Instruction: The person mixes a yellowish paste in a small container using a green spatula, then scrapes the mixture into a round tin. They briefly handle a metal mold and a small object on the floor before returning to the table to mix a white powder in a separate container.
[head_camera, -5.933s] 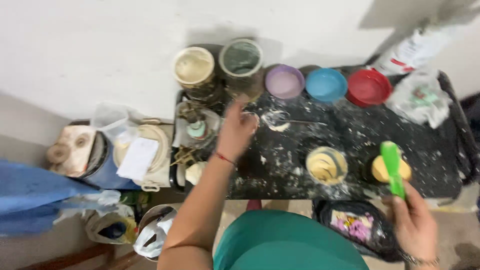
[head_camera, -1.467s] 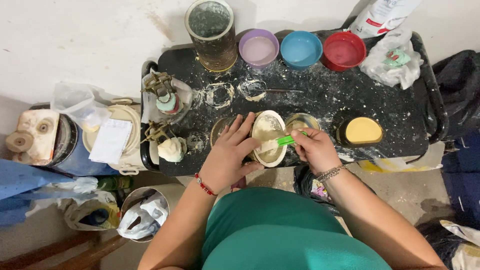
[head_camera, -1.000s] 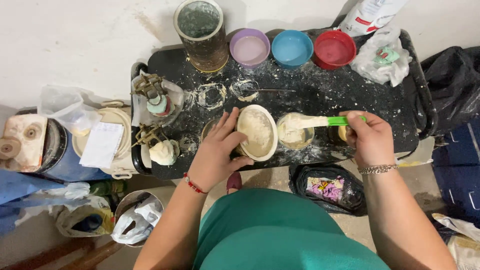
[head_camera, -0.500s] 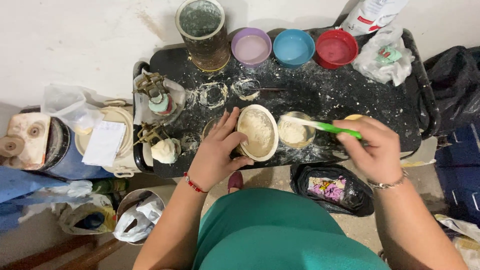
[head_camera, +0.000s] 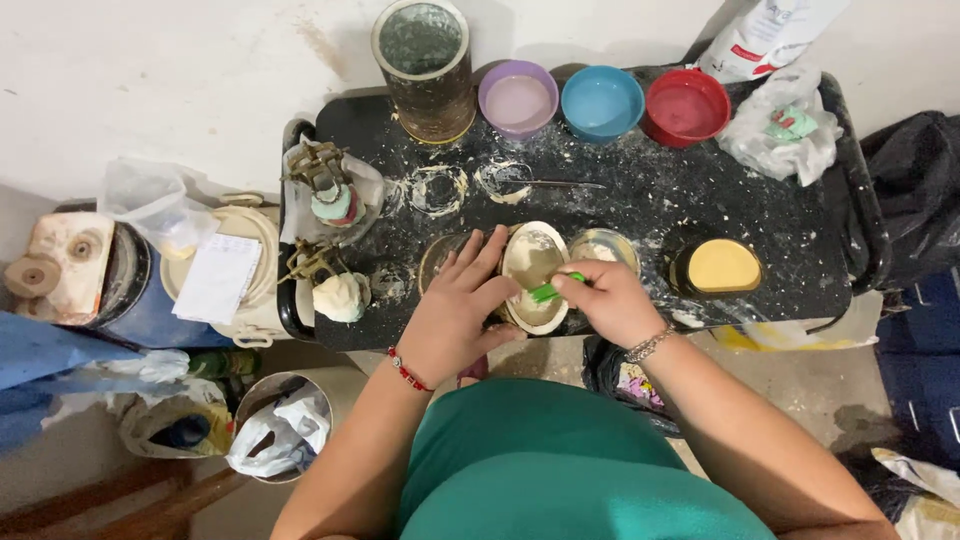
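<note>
Sitting on the tray table (head_camera: 800, 250), near its near edge: tilted bowl (head_camera: 533, 275), with left hand (head_camera: 455, 315) touching its left side and right hand (head_camera: 610, 300) just right of it, gripping a spatula (head_camera: 548, 292) reaching over the bowl. Lying just behind the right hand: a small cup (head_camera: 603, 245). Sitting further right, well apart: a filled dish (head_camera: 724, 266). Standing along the far edge, left to right: tall canister (head_camera: 425, 65), then three bowls (head_camera: 598, 100) side by side, then a crumpled bag (head_camera: 785, 130). Hanging at the table's left end: figurines (head_camera: 330, 240). Standing left of the table: a bucket (head_camera: 130, 300). Lying below, near left: a bin (head_camera: 275, 430).
</note>
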